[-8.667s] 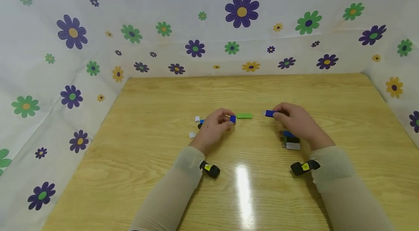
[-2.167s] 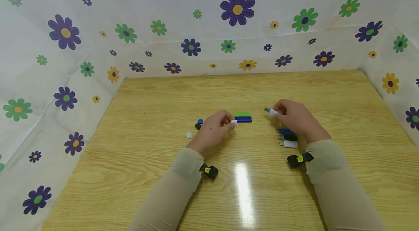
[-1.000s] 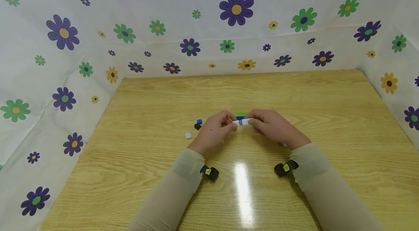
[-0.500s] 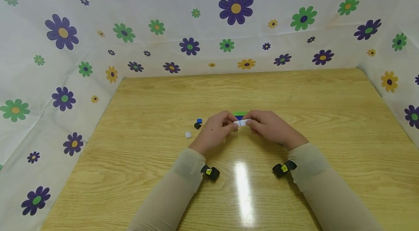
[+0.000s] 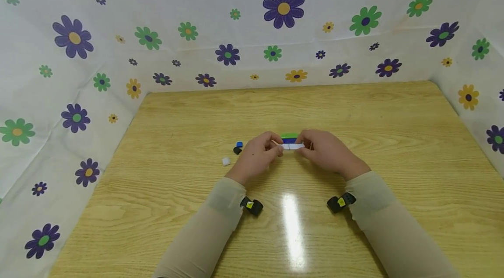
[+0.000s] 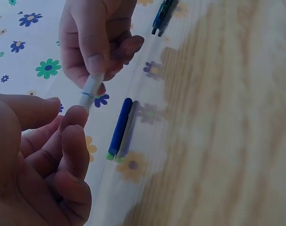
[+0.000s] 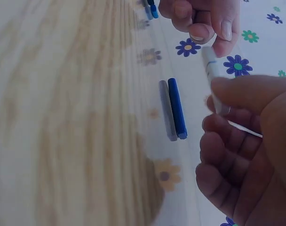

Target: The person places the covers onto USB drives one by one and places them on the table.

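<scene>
Evidently, a cap has just been pushed home. In the head view, the white memory stick is held between the left hand and the right hand, its cap and body now parted only by a thin seam; a second ago a gap was left between them. Since then it has also been brought level, alongside the blue stick, beyond which the green stick is laid. That stick's capping can thus be judged complete, or nearly so. To the left, a blue cap, a black cap and a loose white cap are left on the wooden surface, not yet fitted to anything.

In the left wrist view, the left hand's thumb is held away from its other fingers, which are loosely bent near the capped end (whether that end is touched cannot be told). A dark object is cut off by the upper edge, so it cannot be identified.

In the right wrist view, the stick is pinched between the right hand's thumb and fingers, while the remaining fingers are curled below. The left hand's fingers are seen just beside the far end, with no clear grip shown. Whether the stick is supported by the surface cannot be told.
</scene>
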`<control>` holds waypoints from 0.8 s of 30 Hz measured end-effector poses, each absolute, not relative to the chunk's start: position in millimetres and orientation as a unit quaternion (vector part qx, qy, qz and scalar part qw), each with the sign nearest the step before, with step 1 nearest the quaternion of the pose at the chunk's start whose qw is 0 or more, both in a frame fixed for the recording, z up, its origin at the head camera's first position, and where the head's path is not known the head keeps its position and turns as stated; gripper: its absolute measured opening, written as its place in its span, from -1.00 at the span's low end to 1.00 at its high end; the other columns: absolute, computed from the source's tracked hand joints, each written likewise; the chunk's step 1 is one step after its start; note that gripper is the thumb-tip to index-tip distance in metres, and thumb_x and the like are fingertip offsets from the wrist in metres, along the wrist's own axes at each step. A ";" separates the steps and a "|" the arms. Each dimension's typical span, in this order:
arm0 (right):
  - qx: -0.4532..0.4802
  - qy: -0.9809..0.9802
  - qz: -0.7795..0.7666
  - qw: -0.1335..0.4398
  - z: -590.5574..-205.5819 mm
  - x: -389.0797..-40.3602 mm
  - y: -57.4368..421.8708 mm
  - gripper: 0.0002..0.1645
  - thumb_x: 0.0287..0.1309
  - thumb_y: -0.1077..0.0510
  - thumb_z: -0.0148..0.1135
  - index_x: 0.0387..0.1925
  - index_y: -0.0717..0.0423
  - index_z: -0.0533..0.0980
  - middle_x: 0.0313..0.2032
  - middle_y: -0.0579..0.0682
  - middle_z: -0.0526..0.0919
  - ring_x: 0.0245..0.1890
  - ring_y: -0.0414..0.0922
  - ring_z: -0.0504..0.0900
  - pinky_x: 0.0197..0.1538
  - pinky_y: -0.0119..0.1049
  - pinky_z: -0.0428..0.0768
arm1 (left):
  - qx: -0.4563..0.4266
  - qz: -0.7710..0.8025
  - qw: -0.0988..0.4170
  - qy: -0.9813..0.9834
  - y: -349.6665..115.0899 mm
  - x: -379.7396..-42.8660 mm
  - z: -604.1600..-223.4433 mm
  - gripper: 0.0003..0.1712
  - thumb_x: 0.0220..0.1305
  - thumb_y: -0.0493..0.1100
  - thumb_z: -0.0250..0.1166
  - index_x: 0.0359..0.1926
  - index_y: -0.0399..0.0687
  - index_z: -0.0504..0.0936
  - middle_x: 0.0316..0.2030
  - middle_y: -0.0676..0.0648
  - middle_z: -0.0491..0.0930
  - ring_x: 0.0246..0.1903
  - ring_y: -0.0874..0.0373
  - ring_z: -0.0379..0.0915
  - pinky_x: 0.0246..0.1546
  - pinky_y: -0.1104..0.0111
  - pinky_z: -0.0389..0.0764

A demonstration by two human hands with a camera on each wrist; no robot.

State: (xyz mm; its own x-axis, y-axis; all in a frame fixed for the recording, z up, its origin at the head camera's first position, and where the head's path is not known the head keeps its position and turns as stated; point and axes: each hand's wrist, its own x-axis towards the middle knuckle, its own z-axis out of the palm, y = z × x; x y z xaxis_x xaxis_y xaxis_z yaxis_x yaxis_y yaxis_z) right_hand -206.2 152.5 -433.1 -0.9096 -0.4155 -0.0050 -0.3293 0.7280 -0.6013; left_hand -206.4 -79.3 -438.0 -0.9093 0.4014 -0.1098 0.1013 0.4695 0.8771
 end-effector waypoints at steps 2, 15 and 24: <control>-0.186 0.935 -0.295 0.068 -432.9 -207.6 151.9 -0.83 0.36 0.07 0.30 -0.11 0.04 0.60 -0.37 -0.09 0.58 -0.42 -0.12 0.47 -0.28 -0.18 0.45 | 0.146 0.490 0.151 0.846 -80.6 -207.0 -438.0 -0.75 0.50 0.01 0.21 0.07 0.05 0.56 -0.24 0.03 0.69 -0.34 0.06 0.55 -0.41 0.23 0.59; -0.132 0.951 -0.268 0.083 -437.4 -216.8 138.4 -0.81 0.32 0.09 0.31 -0.12 0.09 0.59 -0.37 -0.05 0.58 -0.40 -0.09 0.47 -0.29 -0.19 0.43 | 0.144 0.486 0.144 0.850 -86.7 -209.5 -438.7 -0.78 0.51 0.04 0.19 0.05 0.12 0.57 -0.22 0.00 0.68 -0.38 0.04 0.53 -0.44 0.23 0.56; -0.125 0.952 -0.262 0.095 -437.1 -218.1 137.6 -0.74 0.30 0.10 0.31 -0.03 0.10 0.55 -0.25 0.01 0.64 -0.32 -0.05 0.54 -0.17 -0.11 0.52 | 0.113 0.467 0.115 0.869 -93.9 -213.2 -430.2 -0.72 0.51 0.02 0.18 0.09 0.03 0.59 -0.23 0.00 0.68 -0.42 0.03 0.51 -0.46 0.21 0.54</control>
State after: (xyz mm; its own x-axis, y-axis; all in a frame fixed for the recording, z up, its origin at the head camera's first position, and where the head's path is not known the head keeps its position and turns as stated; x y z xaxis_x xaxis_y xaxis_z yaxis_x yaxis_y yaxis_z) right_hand -218.1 137.6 -437.1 -0.9506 -0.2885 -0.1143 -0.1892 0.8309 -0.5232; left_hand -213.2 -93.9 -430.2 -0.9479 0.3038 -0.0955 0.0879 0.5379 0.8384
